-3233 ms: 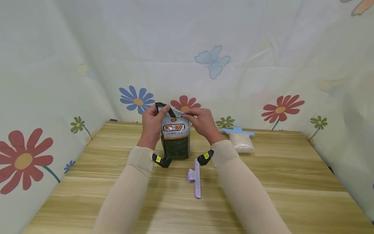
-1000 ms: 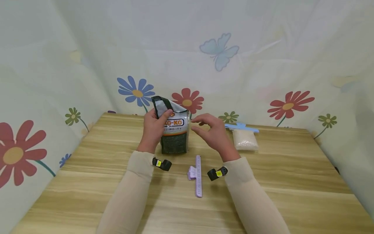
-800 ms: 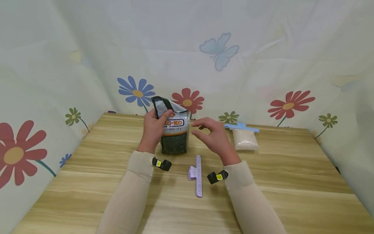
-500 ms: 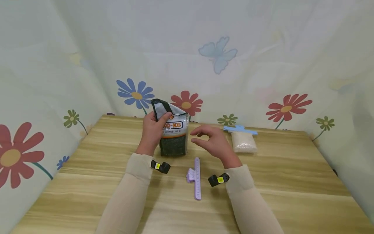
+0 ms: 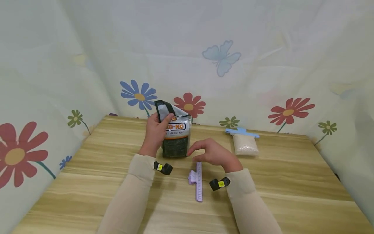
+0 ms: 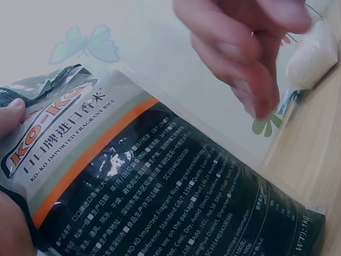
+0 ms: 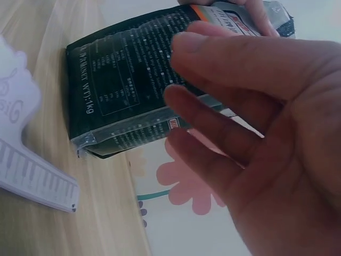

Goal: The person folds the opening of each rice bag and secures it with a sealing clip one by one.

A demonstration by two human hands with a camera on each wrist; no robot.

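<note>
A dark green and silver KO-KO rice bag (image 5: 175,147) stands on the table, its top folded over at a slant. My left hand (image 5: 155,132) grips the bag's upper left side, thumb in front near the logo. In the left wrist view the printed front of the rice bag (image 6: 133,165) fills the lower part. My right hand (image 5: 215,153) hovers above a purple bag clip (image 5: 199,188), thumb and fingers apart with nothing between them. The right wrist view shows the same purple clip (image 7: 37,173) on the table, apart from the right hand (image 7: 256,117).
Behind and to the right, a small clear bag of white grains (image 5: 246,145) lies on the wooden table (image 5: 292,182), with a blue bag clip (image 5: 242,132) across its top. A flower-printed cloth (image 5: 163,48) rises at the table's back and sides.
My right hand has let go of the bag's folded top and moved down toward the purple clip. My left hand has slid lower on the rice bag and still holds it.
</note>
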